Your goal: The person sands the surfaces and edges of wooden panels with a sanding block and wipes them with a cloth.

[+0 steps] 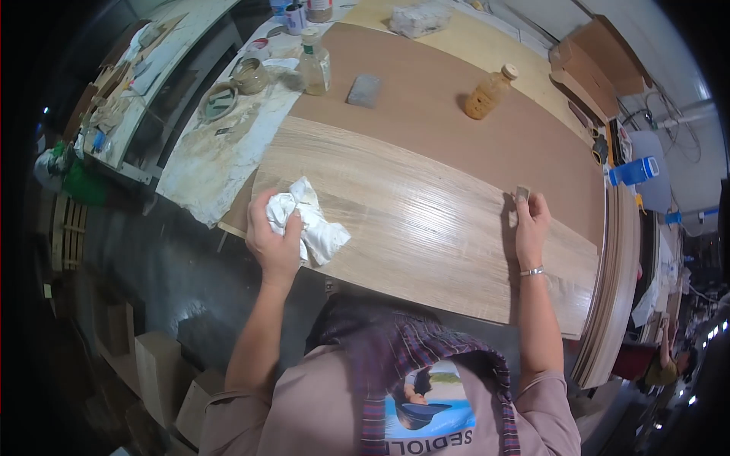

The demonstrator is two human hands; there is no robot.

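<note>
A wood-grain panel (411, 220) lies flat across the bench in front of me. Over its left end, my left hand (271, 235) is closed round a crumpled white cloth (312, 224), part of which spreads onto the panel. Toward the right end, my right hand (532, 216) pinches a small grey-brown piece (522, 194), perhaps a pad or a block; the fingers cover part of it. Beyond the panel, a grey rectangular pad (365, 90) rests on the brown board (426, 99), with a bottle of amber liquid (490, 93) standing to its right.
At the far left, a clear glass bottle (314, 64), an open jar (249, 76) and a round lid or dish (218, 102) stand on a stained sheet (205, 163). An open cardboard box (597, 64) is at the far right. Stacked panels (612, 296) lean beside the bench's right end.
</note>
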